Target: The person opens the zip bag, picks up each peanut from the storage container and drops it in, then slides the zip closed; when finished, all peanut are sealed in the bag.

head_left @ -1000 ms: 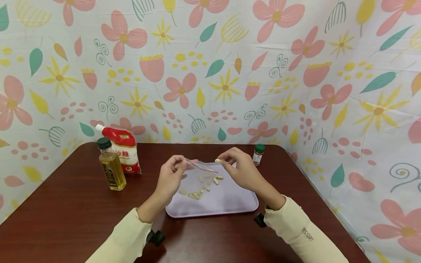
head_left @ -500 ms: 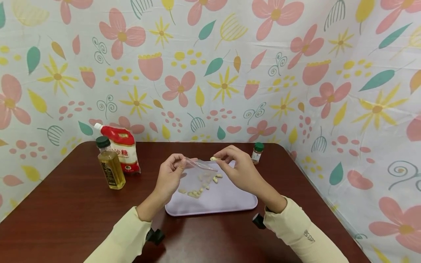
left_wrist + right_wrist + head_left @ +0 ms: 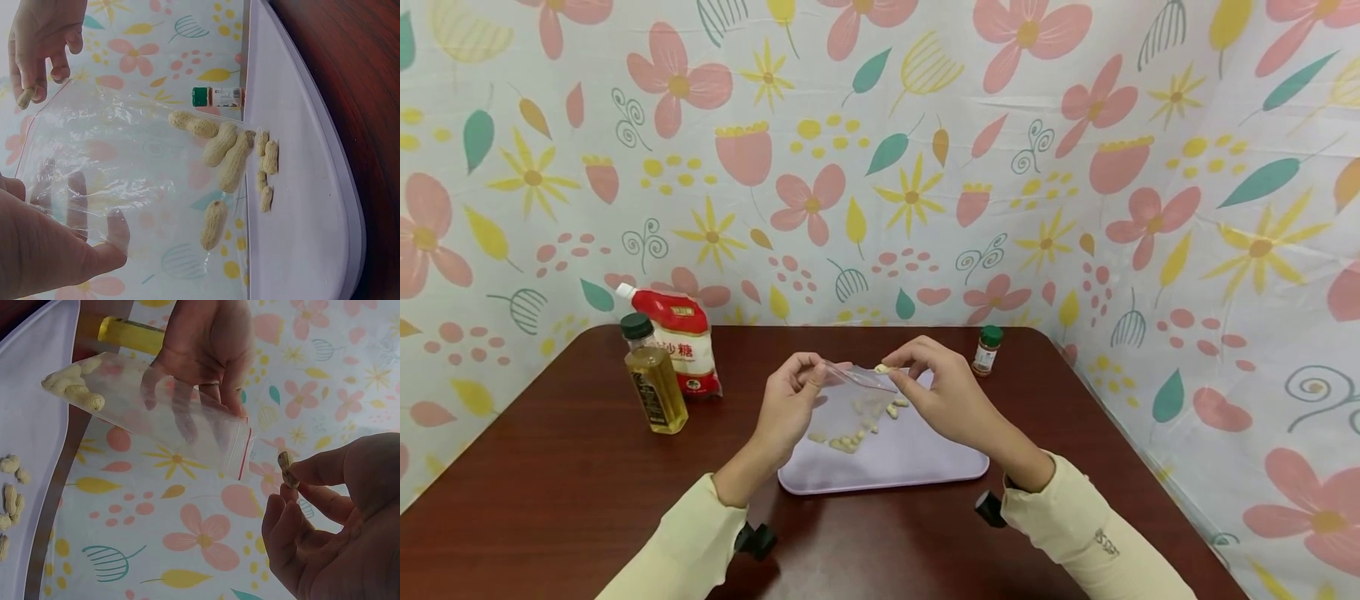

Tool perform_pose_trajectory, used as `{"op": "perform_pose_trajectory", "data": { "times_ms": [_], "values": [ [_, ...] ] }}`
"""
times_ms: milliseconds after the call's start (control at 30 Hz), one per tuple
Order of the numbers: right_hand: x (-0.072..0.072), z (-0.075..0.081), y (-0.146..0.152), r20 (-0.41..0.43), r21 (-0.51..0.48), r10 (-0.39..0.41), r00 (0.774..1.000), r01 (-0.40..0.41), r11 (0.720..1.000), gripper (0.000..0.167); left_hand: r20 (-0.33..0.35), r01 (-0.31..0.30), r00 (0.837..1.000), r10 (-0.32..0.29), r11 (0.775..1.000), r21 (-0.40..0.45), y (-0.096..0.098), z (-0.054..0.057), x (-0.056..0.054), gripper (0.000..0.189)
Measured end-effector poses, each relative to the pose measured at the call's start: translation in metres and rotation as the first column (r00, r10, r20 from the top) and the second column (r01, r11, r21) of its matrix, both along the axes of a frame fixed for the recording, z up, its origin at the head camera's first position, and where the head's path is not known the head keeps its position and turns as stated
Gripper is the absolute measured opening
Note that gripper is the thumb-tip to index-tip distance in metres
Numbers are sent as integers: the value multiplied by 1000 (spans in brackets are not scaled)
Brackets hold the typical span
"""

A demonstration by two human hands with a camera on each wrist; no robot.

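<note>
In the right wrist view, the right hand [image 3: 340,515] pinches a peanut [image 3: 286,469] just outside the red-lined mouth of a clear bag [image 3: 215,447], its long axis roughly along that mouth. The left hand [image 3: 786,404] grips the bag (several peanuts [image 3: 75,385] sit at its far end) over the tray [image 3: 917,462].

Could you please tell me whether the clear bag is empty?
Not empty: the clear bag holds several peanuts, visible through its plastic at the bottom.
</note>
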State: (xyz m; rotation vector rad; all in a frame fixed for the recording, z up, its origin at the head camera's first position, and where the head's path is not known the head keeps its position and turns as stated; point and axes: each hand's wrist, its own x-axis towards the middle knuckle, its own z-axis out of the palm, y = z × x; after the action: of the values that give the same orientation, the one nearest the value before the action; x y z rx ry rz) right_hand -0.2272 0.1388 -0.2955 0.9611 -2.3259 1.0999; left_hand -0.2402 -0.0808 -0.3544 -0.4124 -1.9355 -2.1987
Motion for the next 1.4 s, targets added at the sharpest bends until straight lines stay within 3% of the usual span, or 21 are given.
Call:
{"op": "perform_pose_trajectory", "data": {
  "times_ms": [767, 1067, 1400],
  "values": [
    [-5, -1, -7, -42, 41, 21, 999, -19, 999, 13, -23, 8, 1000, -8, 1000, 1, 0, 0, 1, 14],
    [-11, -3, -10, -7, 44, 22, 1000, -22, 999, 9, -16, 10, 1000, -10, 1000, -2, 1, 1, 2, 13],
    [-13, -6, -6, -12, 30, -42, 999, 43, 999, 14, -14, -2, 1000, 2, 1000, -7, 3, 0, 2, 13]
  ]
}}
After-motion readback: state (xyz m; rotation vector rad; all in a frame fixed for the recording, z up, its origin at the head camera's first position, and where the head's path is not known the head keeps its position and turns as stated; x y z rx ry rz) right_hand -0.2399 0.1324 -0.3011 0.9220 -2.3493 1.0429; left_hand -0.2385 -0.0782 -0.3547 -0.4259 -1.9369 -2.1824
